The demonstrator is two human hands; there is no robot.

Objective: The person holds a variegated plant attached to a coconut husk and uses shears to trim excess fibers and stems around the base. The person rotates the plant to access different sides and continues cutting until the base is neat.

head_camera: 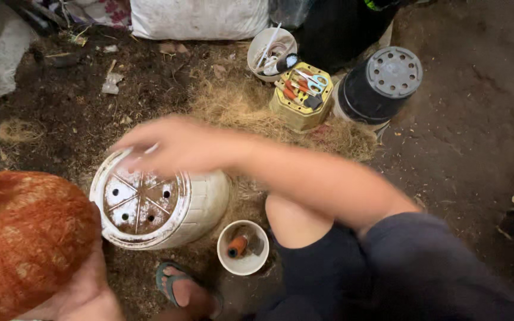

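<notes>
White pot (162,205) lay on its side at lower left, soiled base showing. The right hand (171,142), blurred, rested loose-fingered on its rim; the left hand (87,291) gripped an orange mesh sack (25,238). A firmer rim hold seemed wise.

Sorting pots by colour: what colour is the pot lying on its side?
White pot, its holed base smeared with brown soil; head view.

The white pot (168,205) is looking like hard, ribbed plastic, its holed base showing dull and crusted with dirt. The orange net sack (25,238) is appearing as coarse woven mesh. The black pot (382,83) is showing matt plastic. The yellow tin (295,113) is gleaming like worn metal. The small cup (243,264) is looking smooth white plastic, sitting on rough crumbly soil (459,119) and dry fibre (239,107)
</notes>
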